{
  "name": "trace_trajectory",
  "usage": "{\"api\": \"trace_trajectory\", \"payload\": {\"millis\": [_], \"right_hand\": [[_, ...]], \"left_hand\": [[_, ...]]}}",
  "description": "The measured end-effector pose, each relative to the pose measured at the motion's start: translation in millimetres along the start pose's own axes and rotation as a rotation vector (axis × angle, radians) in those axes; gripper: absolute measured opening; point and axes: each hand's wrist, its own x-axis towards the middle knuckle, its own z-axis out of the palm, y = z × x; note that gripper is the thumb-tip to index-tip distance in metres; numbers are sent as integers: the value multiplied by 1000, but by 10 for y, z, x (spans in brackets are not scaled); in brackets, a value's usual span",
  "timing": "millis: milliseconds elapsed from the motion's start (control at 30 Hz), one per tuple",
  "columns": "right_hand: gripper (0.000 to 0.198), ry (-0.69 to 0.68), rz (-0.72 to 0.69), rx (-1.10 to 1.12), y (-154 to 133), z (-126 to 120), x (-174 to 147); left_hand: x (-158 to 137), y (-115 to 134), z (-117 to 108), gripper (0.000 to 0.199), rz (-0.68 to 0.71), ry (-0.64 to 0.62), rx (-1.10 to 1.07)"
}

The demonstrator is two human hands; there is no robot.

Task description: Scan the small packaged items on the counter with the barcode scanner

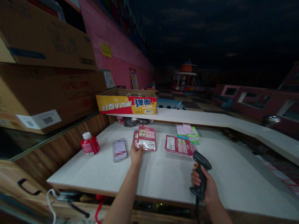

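My left hand (137, 153) pinches the near left corner of a flat red packet (147, 135) in clear plastic, its thumb on top. Part of another red packet shows at that packet's left edge. My right hand (209, 186) is wrapped round the grip of a black barcode scanner (201, 174), its head pointing to the left. Just beyond the scanner's head lies a stack of red packets (179, 145) with a white barcode label. Behind that sits a pile of green and pink packets (187, 132).
On the white counter (163, 180) stand a red bottle (90, 144) with a white cap and, near it, a blurred pale card (120, 150). A yellow and red noodle carton (126, 105) rests on the back ledge. Large cardboard boxes (46, 90) are stacked at the left.
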Motion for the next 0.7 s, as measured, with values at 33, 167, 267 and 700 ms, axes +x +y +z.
{"api": "trace_trajectory", "payload": {"millis": [33,167,267,700], "right_hand": [[27,15,-2,-43,13,19,15],[37,106,-2,-349,168,222,61],[47,129,-10,-599,379,505,44],[53,157,-58,-849,761,998,115]], "left_hand": [[-7,7,7,59,-20,-23,-54],[-29,41,19,69,-64,-84,-165],[-30,33,6,68,-60,-122,-212],[-2,-57,-9,52,10,-64,-160]]}}
